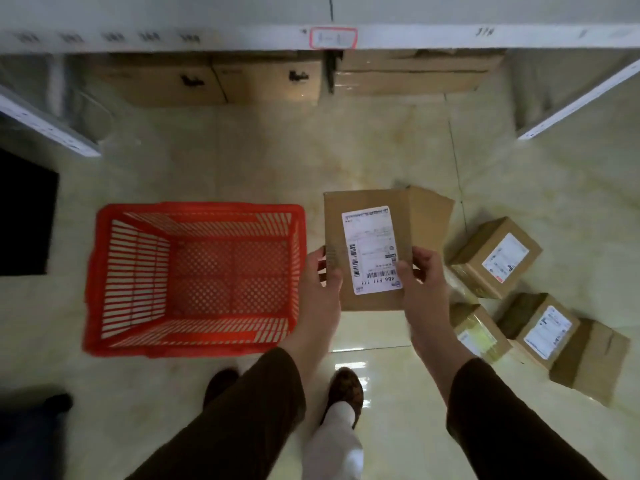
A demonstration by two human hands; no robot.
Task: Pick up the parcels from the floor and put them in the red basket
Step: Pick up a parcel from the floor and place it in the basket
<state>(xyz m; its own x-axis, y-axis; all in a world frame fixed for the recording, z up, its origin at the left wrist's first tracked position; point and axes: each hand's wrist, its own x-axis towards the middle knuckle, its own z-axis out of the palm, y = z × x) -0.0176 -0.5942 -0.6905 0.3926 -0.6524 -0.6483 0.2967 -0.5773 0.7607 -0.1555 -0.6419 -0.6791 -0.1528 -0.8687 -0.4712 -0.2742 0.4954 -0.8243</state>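
I hold a flat brown cardboard parcel [367,223] with a white shipping label above the floor, just right of the red basket [194,211]. My left hand [323,275] grips its lower left edge and my right hand [420,271] grips its lower right edge, thumb on the label. The basket stands on the floor with nothing inside. On the floor to the right lie three more labelled boxes: one [495,258] furthest back, a taped one [479,332] nearer me, and one [543,330] leaning on a plain brown box [592,362].
Metal shelving [332,38] runs across the top, with large cartons [214,83] stored under it. Shelf edges jut in at left [48,129] and right [581,98]. A dark object [24,216] sits at far left. My feet [346,389] stand on the glossy tiled floor.
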